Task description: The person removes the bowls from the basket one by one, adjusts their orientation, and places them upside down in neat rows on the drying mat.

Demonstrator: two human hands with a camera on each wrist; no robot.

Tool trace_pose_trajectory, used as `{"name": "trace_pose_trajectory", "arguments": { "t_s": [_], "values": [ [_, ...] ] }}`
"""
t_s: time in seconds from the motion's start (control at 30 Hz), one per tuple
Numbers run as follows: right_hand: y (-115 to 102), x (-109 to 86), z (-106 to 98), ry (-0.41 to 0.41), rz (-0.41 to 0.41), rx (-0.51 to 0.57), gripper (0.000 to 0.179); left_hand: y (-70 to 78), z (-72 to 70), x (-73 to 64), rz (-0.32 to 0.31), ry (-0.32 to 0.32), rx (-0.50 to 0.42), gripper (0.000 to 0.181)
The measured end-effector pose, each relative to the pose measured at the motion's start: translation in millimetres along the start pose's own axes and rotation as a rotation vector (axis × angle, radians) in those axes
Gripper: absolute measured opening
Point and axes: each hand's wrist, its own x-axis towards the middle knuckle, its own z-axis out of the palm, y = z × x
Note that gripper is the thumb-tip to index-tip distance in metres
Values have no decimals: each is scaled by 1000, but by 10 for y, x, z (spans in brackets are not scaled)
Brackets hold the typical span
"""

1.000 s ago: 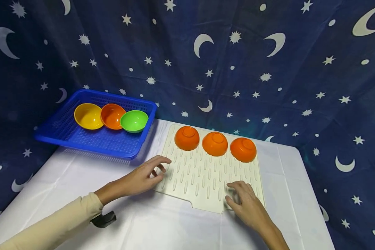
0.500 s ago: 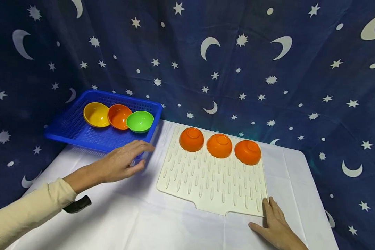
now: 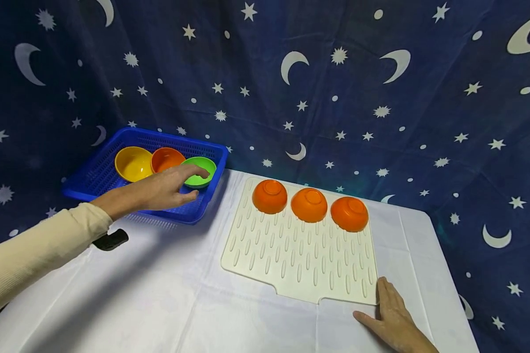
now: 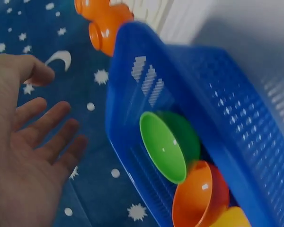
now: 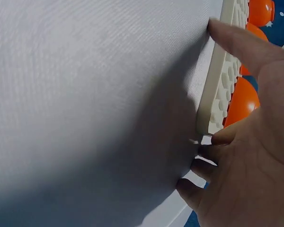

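My left hand (image 3: 165, 189) reaches over the front rim of a blue plastic basket (image 3: 190, 215), fingers loosely bent and holding nothing. Its fingertips overlap a green bowl (image 3: 198, 179) in the head view; the left wrist view shows them apart from that bowl. Beside the green bowl sit an orange bowl (image 3: 165, 158) and a yellow bowl (image 3: 132, 164), all with their openings up. My right hand (image 3: 395, 314) rests at the near right corner of a cream ridged drying mat (image 3: 291, 264), fingers extended along its edge.
Three orange bowls stand upside down along the mat's back edge: a left bowl (image 3: 269, 197), a middle bowl (image 3: 309, 206) and a right bowl (image 3: 350, 214). A white cloth (image 3: 159, 304) covers the table. A dark blue star-and-moon curtain (image 3: 265, 73) hangs behind.
My left hand has moved from beside the mat leftward, then up over the basket toward the green bowl. My right hand has gone from above the mat to its near right corner.
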Motion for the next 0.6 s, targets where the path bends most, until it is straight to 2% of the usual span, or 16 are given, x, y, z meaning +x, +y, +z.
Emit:
{"name": "trace_pose_trajectory", "arguments": {
  "t_s": [0.17, 0.4, 0.53, 0.6],
  "values": [
    [6, 33, -22, 23, 22, -1, 114, -137, -42, 96, -66, -56, -18, 54],
    [41, 62, -43, 106, -75, -3, 101, -370, -116, 236, -135, -92, -45, 73],
    [45, 78, -39, 109, -77, -2, 101, -496, -144, 345, -155, -123, -92, 85],
    [46, 90, -43, 104, -75, -6, 102, -552, -141, 393, -170, -144, -84, 89]
  ]
}}
